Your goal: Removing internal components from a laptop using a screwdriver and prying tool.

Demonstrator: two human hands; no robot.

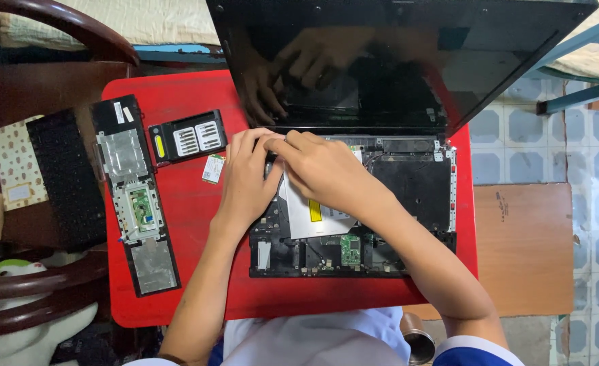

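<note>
While the opened laptop base [353,210] lies on the red table [184,203], its upper left corner is pressed by 2 curled hands, left hand [245,179] touching right hand [323,169], with any grasped part hidden.

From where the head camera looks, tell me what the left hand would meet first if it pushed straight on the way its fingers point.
The left hand points up towards the hinge; it would probably meet the laptop's open screen first, though depth is unclear.
</note>
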